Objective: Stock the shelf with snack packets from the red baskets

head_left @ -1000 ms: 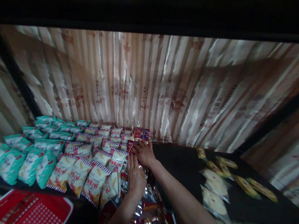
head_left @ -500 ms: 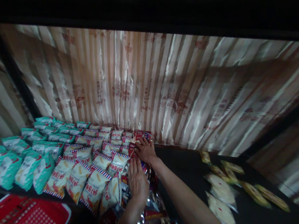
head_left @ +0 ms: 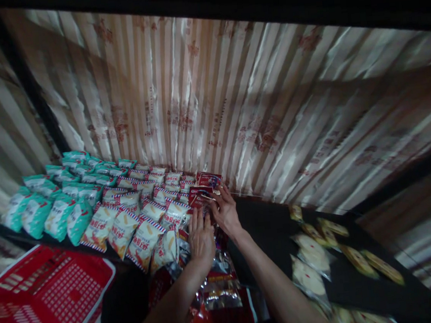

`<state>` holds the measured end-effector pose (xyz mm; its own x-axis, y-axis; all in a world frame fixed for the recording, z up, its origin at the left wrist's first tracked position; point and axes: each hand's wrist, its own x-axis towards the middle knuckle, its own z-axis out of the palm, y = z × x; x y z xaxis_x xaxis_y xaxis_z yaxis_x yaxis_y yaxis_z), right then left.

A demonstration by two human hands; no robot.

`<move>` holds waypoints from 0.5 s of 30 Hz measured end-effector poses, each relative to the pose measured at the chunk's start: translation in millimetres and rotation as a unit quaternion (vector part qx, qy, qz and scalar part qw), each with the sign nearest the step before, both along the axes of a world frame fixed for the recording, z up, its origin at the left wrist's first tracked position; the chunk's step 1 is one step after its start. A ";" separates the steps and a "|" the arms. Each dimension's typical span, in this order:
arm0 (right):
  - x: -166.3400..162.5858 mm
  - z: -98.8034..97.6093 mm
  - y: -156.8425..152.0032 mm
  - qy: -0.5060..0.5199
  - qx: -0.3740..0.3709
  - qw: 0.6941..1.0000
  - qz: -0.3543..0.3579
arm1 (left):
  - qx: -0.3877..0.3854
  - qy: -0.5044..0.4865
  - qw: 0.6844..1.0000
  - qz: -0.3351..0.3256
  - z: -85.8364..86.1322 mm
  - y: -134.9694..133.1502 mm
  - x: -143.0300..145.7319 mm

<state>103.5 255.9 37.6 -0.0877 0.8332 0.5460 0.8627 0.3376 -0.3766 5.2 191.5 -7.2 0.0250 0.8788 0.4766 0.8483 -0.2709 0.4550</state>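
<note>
My left hand point(head_left: 202, 240) lies over a row of shiny dark-red packets, its fingers stretched forward and slightly apart, near the front edge of a dark-red packet point(head_left: 199, 195). To its right my right hand point(head_left: 225, 212) has its fingers spread and bent at that packet's right side, touching or almost touching it. Behind, another dark-red packet point(head_left: 208, 178) rests against the back cloth. White snack bags point(head_left: 143, 239) with striped edges stand in rows just left of my hands. Beneath my wrists are silvery and red packets point(head_left: 223, 299), partly covered by my arms.
Teal snack bags point(head_left: 57, 217) fill the shelf's left end. A red basket point(head_left: 61, 298) is at the lower left. On the right of the black shelf point(head_left: 261, 238) lie round pale packs point(head_left: 311, 251) and yellow packs point(head_left: 358, 259). A striped cloth point(head_left: 178, 94) hangs behind.
My right hand has drawn back and rightward off the dark-red packets, uncovering them. My left hand stays beside them, fingers now slightly more apart. The view has tilted a little downward.
</note>
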 end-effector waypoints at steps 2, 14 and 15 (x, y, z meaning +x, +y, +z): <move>6.9 -4.3 -19.9 0.043 0.015 0.999 -0.001 | 0.006 -0.002 1.000 -0.012 1.3 -5.9 -1.2; 26.1 -41.5 -157.8 0.260 0.028 0.963 -0.071 | 0.094 -0.127 0.977 -0.140 -10.2 -104.4 -22.5; 25.9 -46.7 -170.5 0.285 0.024 0.954 -0.089 | 0.087 -0.143 0.974 -0.155 -18.1 -120.9 -27.1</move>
<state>129.4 85.4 -9.1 0.3762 0.7798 0.5003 0.5675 0.2329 -0.7898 -21.9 70.7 -25.4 0.1211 0.7559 0.6434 0.5593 -0.5875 0.5849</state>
